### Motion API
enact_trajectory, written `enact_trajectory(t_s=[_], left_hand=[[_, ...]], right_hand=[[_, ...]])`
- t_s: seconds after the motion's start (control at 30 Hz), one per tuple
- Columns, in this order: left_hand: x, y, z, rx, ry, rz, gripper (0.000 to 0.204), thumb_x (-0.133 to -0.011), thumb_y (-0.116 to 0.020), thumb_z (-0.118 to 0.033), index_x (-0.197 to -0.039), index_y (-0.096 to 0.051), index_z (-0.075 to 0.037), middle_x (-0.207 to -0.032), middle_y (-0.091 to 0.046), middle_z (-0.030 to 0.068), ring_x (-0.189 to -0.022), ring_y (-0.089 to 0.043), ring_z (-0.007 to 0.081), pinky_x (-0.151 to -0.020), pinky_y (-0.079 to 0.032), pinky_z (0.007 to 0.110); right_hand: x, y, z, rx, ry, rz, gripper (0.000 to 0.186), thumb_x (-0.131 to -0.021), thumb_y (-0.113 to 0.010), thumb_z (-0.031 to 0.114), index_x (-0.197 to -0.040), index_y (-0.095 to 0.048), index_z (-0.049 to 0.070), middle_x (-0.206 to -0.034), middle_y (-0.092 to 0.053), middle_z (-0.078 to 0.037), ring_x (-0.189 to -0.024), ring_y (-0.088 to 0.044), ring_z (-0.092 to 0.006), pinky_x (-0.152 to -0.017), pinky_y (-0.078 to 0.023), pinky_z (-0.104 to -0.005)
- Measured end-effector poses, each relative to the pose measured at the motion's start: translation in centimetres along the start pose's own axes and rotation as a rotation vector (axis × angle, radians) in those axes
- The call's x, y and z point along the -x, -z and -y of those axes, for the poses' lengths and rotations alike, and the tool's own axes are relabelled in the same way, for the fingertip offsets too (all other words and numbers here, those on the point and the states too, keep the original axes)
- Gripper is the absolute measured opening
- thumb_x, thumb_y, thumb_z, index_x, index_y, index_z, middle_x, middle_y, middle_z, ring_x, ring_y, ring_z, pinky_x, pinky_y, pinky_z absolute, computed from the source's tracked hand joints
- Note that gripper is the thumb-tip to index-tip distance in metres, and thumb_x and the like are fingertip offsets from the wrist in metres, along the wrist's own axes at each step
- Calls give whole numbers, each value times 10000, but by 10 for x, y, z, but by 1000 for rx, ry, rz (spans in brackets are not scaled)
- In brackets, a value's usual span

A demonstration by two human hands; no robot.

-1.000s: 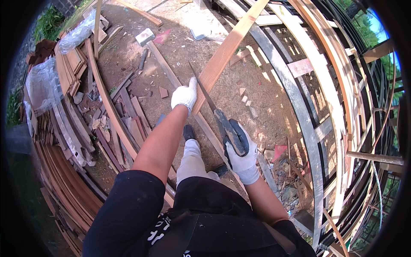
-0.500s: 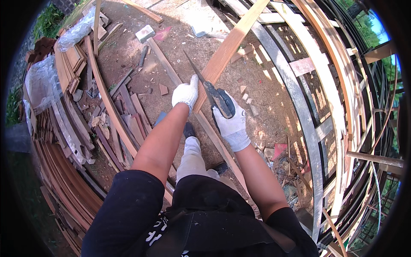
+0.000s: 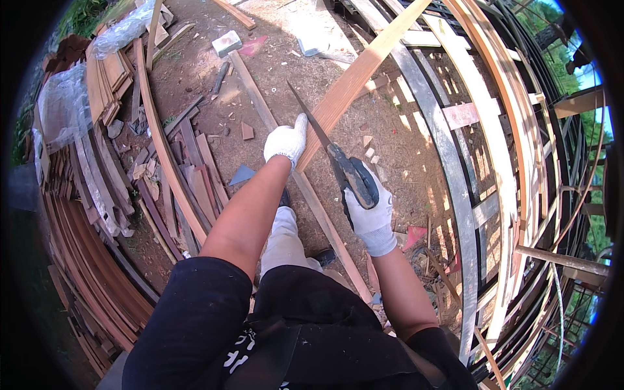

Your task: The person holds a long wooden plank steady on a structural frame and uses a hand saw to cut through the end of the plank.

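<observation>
A long reddish-brown wooden board [image 3: 354,83] slants from the upper right down to the middle of the view. Its near end is gripped by my left hand [image 3: 286,142], in a white knit glove, with the thumb up along the board's edge. My right hand [image 3: 372,211], gloved in white and dark, is wrapped round the black handle of a handsaw [image 3: 333,151]. The narrow tapering blade points up and left, lying along or just over the board's edge near my left thumb; whether its teeth touch the wood I cannot tell.
A narrow timber [image 3: 323,221] lies on the dirt below the board. Stacked dark planks [image 3: 91,260] and plastic sheeting [image 3: 64,107] fill the left side. At the right stands a rack of long beams [image 3: 448,169]. A pale block [image 3: 226,43] and wood scraps lie on the ground.
My right hand has drawn the saw back, down and to the right, so less of the blade reaches past the board. My left hand keeps its hold on the board.
</observation>
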State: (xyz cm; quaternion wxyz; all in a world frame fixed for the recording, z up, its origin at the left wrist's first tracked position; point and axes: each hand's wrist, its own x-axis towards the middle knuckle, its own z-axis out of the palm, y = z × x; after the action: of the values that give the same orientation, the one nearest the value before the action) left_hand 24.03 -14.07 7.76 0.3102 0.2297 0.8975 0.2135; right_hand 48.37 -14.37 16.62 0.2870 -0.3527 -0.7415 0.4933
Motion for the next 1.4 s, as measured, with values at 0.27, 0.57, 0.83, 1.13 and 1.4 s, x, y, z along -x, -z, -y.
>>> enact_trajectory(t_s=[0.27, 0.57, 0.83, 1.13, 1.4], left_hand=[[2, 0, -3, -12, 8, -13, 891, -975, -314, -720, -1121, -732, 53, -1177, -679, 306, -1179, -630, 443, -1049, -458, 452], [5, 10, -4, -58, 40, -15, 836, -993, -298, -693, -1090, -762, -4, -1165, -699, 262, -1160, -647, 420, -1033, -476, 462], [-1, -1, -5, -56, 24, -18, 827, -990, -310, -691, -1099, -760, -5, -1171, -697, 264, -1157, -651, 419, -1030, -480, 462], [1, 5, 1, -47, 44, -18, 847, -980, -309, -711, -1105, -757, -3, -1170, -694, 269, -1154, -648, 428, -1037, -473, 460], [-6, -7, -4, -87, 13, 2, 844, -982, -310, -708, -1087, -763, -4, -1168, -701, 257, -1154, -653, 415, -1029, -482, 463]], right_hand=[[-26, -22, -3, 39, -23, -24, 543, -853, -719, 73, -1348, -555, -78, -1216, -701, -221, -1150, -696, -277, -980, -543, -367], [25, 7, 8, 49, 24, 5, 552, -847, -712, 86, -1357, -561, -63, -1201, -706, -230, -1117, -712, -294, -939, -562, -375], [-53, -36, -10, 141, -14, 9, 517, -846, -715, 112, -1319, -583, -49, -1181, -700, -255, -1092, -708, -338, -921, -573, -398], [28, 0, 8, 74, -7, 2, 566, -860, -693, 88, -1384, -539, -61, -1220, -691, -256, -1136, -697, -348, -953, -557, -398], [-68, -50, -23, 88, -91, -73, 528, -856, -727, 147, -1317, -578, -63, -1186, -705, -236, -1111, -703, -323, -953, -557, -386]])
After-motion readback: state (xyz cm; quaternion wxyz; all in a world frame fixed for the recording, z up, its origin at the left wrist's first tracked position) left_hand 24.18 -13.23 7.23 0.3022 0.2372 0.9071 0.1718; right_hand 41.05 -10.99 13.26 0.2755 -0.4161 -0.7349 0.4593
